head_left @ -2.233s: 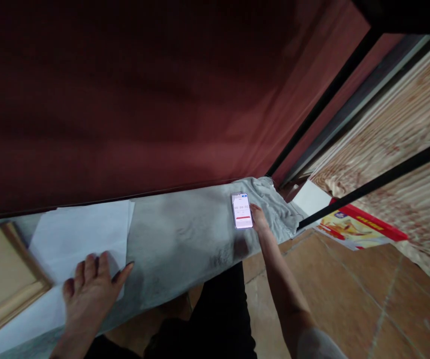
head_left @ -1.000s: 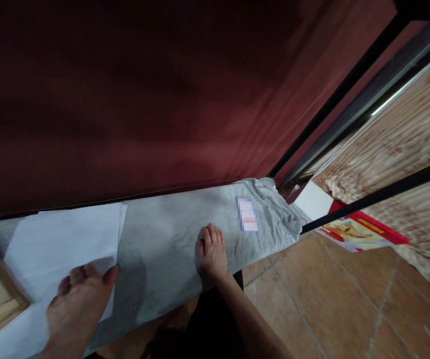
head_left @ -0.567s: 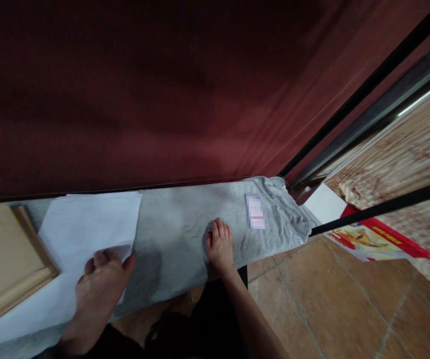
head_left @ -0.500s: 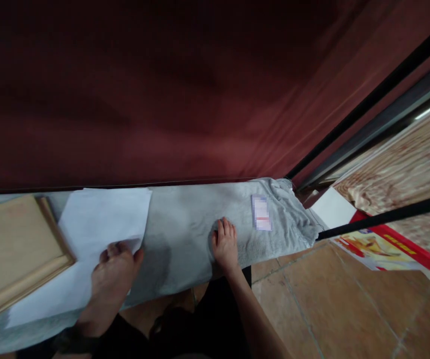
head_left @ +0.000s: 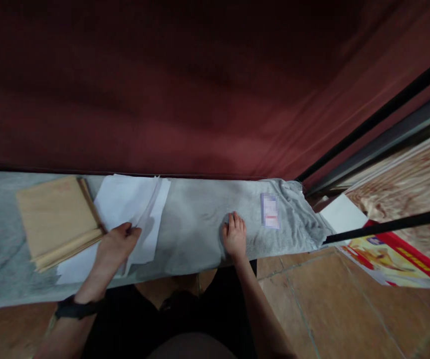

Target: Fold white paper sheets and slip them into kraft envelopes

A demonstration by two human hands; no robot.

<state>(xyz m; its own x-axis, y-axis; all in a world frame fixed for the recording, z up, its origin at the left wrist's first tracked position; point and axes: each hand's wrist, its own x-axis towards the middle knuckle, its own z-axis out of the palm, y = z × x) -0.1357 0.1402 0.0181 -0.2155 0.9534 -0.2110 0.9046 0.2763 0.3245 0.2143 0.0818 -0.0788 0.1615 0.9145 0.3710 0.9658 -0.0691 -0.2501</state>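
Note:
My left hand (head_left: 119, 244), with a dark band on its wrist, pinches the right edge of a sheet of paper (head_left: 148, 207) and lifts it off a stack of white paper (head_left: 145, 249). The sheet's edge curls upward. Partly over the stack's left side lies a pile of brown paper envelopes (head_left: 60, 214). My right hand (head_left: 235, 234) rests palm down on the grey cloth (head_left: 196, 214), fingers stretched out and holding nothing. Just right of it lies a small pale card or packet (head_left: 271, 211) with a red stripe, its print blurred.
A dark red curtain or panel (head_left: 162, 109) rises behind the cloth-covered surface. Black bars (head_left: 390, 225) cross the right side. Beyond them are a red and yellow printed box (head_left: 394, 257) and a patterned textile (head_left: 417, 184). Tiled floor (head_left: 323, 294) lies below right.
The paper's right edge has been raised and bent leftward by my left hand. My right hand stays on the cloth. The view has shifted left, showing more of the envelopes.

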